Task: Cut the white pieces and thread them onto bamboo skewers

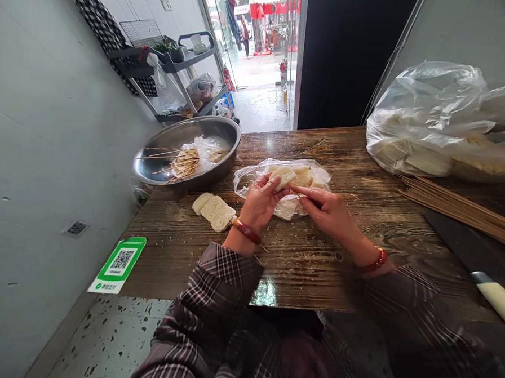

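My left hand (262, 198) holds a pale, flat piece of food (283, 177), perhaps gluten or tofu, between thumb and fingers. A thin wooden skewer (294, 192) meets its near edge, pinched by my right hand (324, 208). How deep the tip sits in the piece I cannot tell. Under and behind both hands lies a clear plastic bag (248, 177) with more pale pieces in it. Left of my left wrist, several pale pieces (216, 212) lie on the wooden table (290, 266), with skewer ends showing past the wrist.
A steel basin (228, 162) with skewered pieces stands at the back left. On the right are a large filled plastic bag (435, 123), a bundle of skewers (465, 209) and a cleaver (471, 256), its handle toward me. A QR-code card (119, 265) sits at the left edge.
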